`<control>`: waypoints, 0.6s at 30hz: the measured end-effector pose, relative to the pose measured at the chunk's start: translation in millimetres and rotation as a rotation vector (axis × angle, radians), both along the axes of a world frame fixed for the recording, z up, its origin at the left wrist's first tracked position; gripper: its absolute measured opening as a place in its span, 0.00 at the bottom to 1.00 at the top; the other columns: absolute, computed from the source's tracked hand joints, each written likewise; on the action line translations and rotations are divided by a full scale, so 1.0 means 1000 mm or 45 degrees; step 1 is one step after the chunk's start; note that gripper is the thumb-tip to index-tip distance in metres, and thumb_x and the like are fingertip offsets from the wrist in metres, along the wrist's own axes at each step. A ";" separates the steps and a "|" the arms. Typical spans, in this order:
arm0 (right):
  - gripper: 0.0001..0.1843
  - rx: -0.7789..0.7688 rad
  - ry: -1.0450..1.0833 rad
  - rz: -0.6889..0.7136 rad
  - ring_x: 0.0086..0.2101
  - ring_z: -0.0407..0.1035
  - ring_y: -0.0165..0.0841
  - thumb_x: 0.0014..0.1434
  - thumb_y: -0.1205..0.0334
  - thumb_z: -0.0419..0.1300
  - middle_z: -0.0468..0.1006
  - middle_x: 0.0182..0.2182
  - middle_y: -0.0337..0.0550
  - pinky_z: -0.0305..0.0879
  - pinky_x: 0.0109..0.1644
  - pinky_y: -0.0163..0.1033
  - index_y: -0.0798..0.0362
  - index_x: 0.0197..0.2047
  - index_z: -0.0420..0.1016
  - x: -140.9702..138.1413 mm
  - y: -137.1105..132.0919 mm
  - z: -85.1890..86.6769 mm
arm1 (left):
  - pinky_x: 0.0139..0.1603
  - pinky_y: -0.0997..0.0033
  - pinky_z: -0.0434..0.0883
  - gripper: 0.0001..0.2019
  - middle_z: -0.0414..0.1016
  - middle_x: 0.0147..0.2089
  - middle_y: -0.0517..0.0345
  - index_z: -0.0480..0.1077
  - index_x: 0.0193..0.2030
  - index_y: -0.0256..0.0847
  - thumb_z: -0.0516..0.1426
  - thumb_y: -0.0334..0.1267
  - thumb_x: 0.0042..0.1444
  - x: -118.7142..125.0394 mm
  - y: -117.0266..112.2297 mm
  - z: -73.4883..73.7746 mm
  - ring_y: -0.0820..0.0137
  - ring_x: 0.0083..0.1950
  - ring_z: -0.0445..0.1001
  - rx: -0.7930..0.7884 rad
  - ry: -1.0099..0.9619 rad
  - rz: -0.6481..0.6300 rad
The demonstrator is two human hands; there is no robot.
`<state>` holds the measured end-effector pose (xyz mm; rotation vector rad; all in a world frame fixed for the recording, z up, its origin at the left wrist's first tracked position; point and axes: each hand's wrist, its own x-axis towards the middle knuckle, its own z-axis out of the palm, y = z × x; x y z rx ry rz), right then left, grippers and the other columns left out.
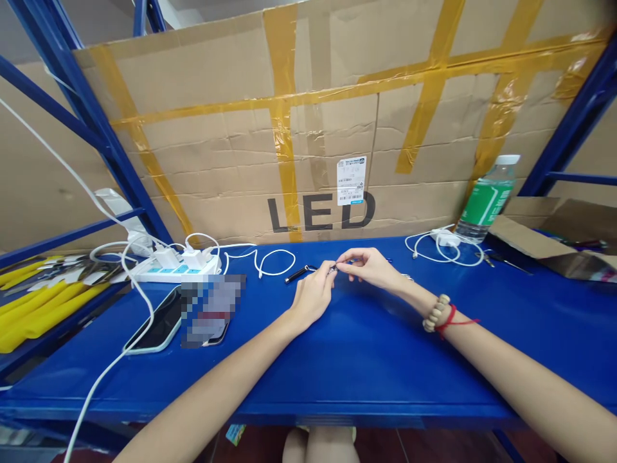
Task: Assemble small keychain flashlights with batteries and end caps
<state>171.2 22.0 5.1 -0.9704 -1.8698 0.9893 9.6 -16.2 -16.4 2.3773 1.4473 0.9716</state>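
Note:
My left hand (313, 296) and my right hand (371, 267) meet over the middle of the blue table (385, 373). Both are closed in a pinch, fingertips almost touching, around a small shiny metal piece (333, 267). It may be a ring or clip, but it is too small to tell and mostly covered by fingers. Just left of my left hand lies a short black rod (295, 274) with a silver band and a loop at its end; whether it joins the metal piece is hidden. Part of some small metal items (407, 277) shows behind my right wrist.
On the left are a white power strip (168, 273) with chargers and cables, a phone (157, 325) and a blurred-out item (212, 312). A white cable (144, 289) crosses the left side. A water bottle (489, 199), another cable (448, 247) and an open carton (535, 238) stand right.

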 end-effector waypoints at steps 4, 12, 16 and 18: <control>0.18 0.026 0.005 -0.017 0.19 0.63 0.23 0.46 0.49 0.61 0.74 0.26 0.41 0.58 0.21 0.30 0.58 0.32 0.72 -0.001 -0.001 0.000 | 0.32 0.75 0.63 0.12 0.71 0.31 0.62 0.59 0.49 0.46 0.40 0.39 0.63 0.001 -0.001 0.001 0.69 0.33 0.73 0.003 0.012 0.018; 0.19 0.025 -0.035 0.032 0.20 0.65 0.24 0.47 0.48 0.61 0.74 0.28 0.42 0.58 0.20 0.29 0.57 0.34 0.72 0.001 0.001 -0.001 | 0.34 0.75 0.65 0.10 0.73 0.32 0.61 0.60 0.47 0.46 0.42 0.39 0.63 0.001 0.000 0.001 0.69 0.35 0.73 -0.002 -0.013 0.033; 0.21 0.050 -0.023 0.002 0.20 0.66 0.25 0.47 0.48 0.61 0.75 0.28 0.43 0.59 0.20 0.30 0.58 0.37 0.73 0.000 -0.001 -0.001 | 0.35 0.74 0.66 0.10 0.73 0.33 0.61 0.60 0.47 0.46 0.42 0.39 0.63 0.001 0.000 0.000 0.68 0.36 0.74 0.010 -0.009 0.024; 0.21 0.088 -0.009 -0.019 0.20 0.66 0.26 0.46 0.48 0.62 0.76 0.29 0.44 0.60 0.20 0.31 0.58 0.37 0.75 -0.001 -0.002 -0.001 | 0.34 0.74 0.66 0.10 0.74 0.34 0.61 0.60 0.47 0.45 0.42 0.39 0.63 0.001 0.001 0.000 0.68 0.37 0.74 -0.004 -0.003 0.027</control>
